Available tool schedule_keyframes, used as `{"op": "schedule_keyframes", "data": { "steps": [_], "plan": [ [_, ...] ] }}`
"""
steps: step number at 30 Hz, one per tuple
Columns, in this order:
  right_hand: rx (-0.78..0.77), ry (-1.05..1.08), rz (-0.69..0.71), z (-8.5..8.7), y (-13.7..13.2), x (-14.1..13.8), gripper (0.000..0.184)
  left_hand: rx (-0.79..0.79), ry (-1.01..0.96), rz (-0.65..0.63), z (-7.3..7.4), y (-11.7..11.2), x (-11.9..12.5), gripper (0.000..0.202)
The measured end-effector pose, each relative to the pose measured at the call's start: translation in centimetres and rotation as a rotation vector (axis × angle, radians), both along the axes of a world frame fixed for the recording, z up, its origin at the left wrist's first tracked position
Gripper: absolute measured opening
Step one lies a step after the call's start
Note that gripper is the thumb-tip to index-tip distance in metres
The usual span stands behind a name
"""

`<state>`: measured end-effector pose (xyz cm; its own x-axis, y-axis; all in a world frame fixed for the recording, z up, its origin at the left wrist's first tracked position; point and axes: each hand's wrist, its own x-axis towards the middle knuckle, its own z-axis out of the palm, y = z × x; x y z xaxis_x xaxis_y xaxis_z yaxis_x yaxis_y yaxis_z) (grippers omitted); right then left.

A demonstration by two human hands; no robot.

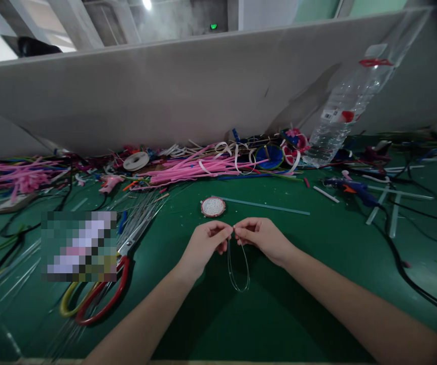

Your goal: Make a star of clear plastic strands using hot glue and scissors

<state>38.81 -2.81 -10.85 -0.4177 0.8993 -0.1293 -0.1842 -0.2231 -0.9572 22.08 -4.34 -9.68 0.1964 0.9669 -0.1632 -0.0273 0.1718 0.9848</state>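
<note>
Over the middle of the green table, my left hand [213,238] and my right hand [258,234] meet at the fingertips, each closed in a pinch. Between them they hold a thin wire [238,290], whose loop hangs down below the fingers. It looks shiny and fine; the exact spot where the ends meet is too small to make out. Just beyond my left hand lies a small round white disc [213,207] with a red rim. A translucent glue stick [266,205] lies behind my hands, reaching toward the right.
Scissors [123,284] with red and yellow handles lie at left over a bundle of thin wires [138,218]. Pink strips [188,170] are heaped along the grey partition [157,96]. A plastic bottle [346,111] and a blue glue gun [359,191] with a black cord stand to the right.
</note>
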Motion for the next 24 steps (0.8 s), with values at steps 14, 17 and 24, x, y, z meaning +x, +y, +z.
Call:
{"op": "schedule_keyframes", "data": {
  "steps": [14, 17, 24],
  "plan": [
    [-0.036, 0.087, -0.012, 0.1, -0.3, -0.3, 0.037, -0.103, -0.135, 0.005, -0.6, -0.6, 0.7, 0.023],
    [-0.041, 0.085, -0.033, 0.1, -0.5, -0.4, 0.036, -0.117, -0.207, -0.002, -0.5, -0.6, 0.9, 0.018],
    [-0.251, 0.218, 0.36, 1.0, -1.1, -0.3, 0.04, -0.015, -0.363, 0.143, 0.4, 0.2, 0.2, 0.018]
  ]
}}
